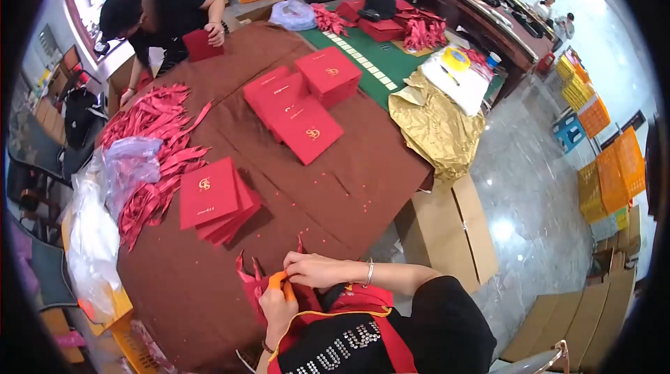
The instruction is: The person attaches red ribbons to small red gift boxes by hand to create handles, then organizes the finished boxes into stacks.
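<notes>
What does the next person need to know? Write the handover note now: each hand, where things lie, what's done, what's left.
Left hand: closed around a red ribbon piece at the near edge of the brown table.
Right hand: fingertips pinched on a small orange item just above the left hand; what it is cannot be told.
Things: loose red ribbons piled at the left, red folders stacked beside them, red boxes mid-table.
Done: folders and boxes lie in stacks.
Left: the ribbon pile lies loose and large.
</notes>
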Available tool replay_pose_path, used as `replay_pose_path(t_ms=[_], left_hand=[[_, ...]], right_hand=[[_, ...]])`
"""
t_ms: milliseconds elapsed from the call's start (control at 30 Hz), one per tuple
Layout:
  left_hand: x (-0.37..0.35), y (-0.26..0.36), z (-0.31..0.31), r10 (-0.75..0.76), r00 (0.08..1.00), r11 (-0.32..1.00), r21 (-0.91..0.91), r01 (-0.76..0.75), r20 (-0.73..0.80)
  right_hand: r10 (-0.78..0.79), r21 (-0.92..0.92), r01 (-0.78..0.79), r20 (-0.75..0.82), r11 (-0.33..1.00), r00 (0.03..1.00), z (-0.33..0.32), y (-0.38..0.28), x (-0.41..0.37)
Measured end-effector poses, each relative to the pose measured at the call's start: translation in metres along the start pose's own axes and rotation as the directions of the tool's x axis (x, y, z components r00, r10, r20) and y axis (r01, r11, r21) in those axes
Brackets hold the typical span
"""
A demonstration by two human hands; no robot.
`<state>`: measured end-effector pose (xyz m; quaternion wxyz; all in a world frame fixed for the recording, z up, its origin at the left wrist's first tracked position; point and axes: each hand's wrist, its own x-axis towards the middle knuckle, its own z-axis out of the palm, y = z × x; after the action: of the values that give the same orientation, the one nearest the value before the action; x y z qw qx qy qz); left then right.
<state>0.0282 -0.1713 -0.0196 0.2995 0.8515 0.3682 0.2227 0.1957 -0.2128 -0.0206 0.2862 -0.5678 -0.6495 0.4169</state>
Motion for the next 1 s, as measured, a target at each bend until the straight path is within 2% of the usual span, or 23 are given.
replay_pose_path(t_ms=[67,100,133,200,233,267,333,400,467,500,567,700,767,800,867,900,933,967,1000], left_hand=[[0.000,-0.003,0.000,-0.002,1.000,0.999,-0.036,0.002,-0.010],[-0.001,-0.005,-0.001,-0.038,0.999,0.998,-0.058,0.038,0.002],[-0.002,-0.008,-0.002,-0.007,1.000,0.998,-0.065,0.008,0.017],[-0.003,-0.010,-0.003,-0.046,0.999,0.983,-0.175,0.045,0.001],[-0.003,-0.006,-0.006,-0.056,0.998,0.993,-0.106,0.056,0.001],[-0.002,-0.006,-0.003,-0.026,0.999,0.993,-0.111,0.028,0.022],[-0.005,-0.012,0.002,-0.044,0.998,0.997,-0.057,0.042,-0.038],[-0.005,-0.016,0.002,0.029,0.999,0.997,-0.065,-0.032,-0.044],[-0.005,-0.005,-0.007,-0.153,0.986,0.959,-0.233,0.164,0.063],[-0.006,-0.012,-0.009,-0.152,0.986,0.960,-0.227,0.163,0.066],[-0.007,-0.031,-0.013,0.042,0.993,0.986,-0.164,-0.023,0.112],[-0.005,-0.016,-0.030,-0.076,0.984,0.991,-0.100,0.094,0.164],[-0.004,-0.021,-0.027,0.038,0.996,0.999,-0.013,-0.037,0.080],[-0.003,-0.017,-0.029,0.027,0.996,1.000,-0.010,-0.027,0.079],[0.002,-0.003,-0.037,-0.028,0.986,0.984,0.177,-0.002,0.165],[0.006,0.003,-0.043,-0.002,0.992,0.998,0.070,-0.007,0.128],[0.008,0.002,-0.049,-0.078,0.987,0.997,-0.012,0.081,0.140],[0.012,0.003,-0.048,0.066,0.996,0.996,-0.051,-0.068,-0.054],[0.022,0.005,-0.058,0.230,0.971,0.964,0.151,-0.218,-0.066]], right_hand=[[-0.021,-0.001,0.021,0.026,1.000,0.999,0.001,0.001,0.000],[-0.050,0.018,0.049,0.005,0.999,0.999,0.002,0.002,-0.001],[-0.036,0.010,0.037,-0.027,0.999,0.999,0.001,-0.001,-0.001],[-0.046,0.060,0.047,-0.017,0.997,0.999,0.000,-0.008,-0.003],[-0.053,0.066,0.055,-0.031,0.996,0.998,0.002,-0.007,-0.003],[-0.063,0.074,0.066,-0.039,0.995,0.997,0.007,-0.005,-0.001],[-0.052,0.080,0.059,-0.089,0.995,0.995,0.008,-0.007,-0.001],[-0.040,0.071,0.044,-0.061,0.997,0.997,0.008,-0.009,-0.002],[-0.047,0.086,0.055,-0.090,0.995,0.995,0.013,-0.003,-0.001],[-0.053,0.073,0.059,-0.088,0.996,0.995,0.013,-0.003,0.000],[-0.065,0.059,0.070,-0.085,0.996,0.994,0.013,-0.002,0.003],[-0.143,0.018,0.144,-0.042,0.989,0.989,0.016,-0.006,0.005],[-0.150,0.008,0.150,-0.021,0.989,0.988,0.016,-0.006,0.006],[-0.134,-0.002,0.134,-0.032,0.991,0.990,0.017,-0.007,0.005],[-0.146,-0.033,0.144,-0.065,0.989,0.987,0.019,-0.007,0.005],[-0.156,-0.067,0.152,-0.067,0.986,0.985,0.014,-0.010,0.003],[-0.176,-0.082,0.171,-0.047,0.982,0.983,0.011,-0.011,0.001],[-0.218,-0.135,0.208,-0.069,0.969,0.973,0.010,-0.014,0.000],[-0.269,-0.177,0.251,-0.086,0.952,0.959,0.011,-0.015,0.001]])
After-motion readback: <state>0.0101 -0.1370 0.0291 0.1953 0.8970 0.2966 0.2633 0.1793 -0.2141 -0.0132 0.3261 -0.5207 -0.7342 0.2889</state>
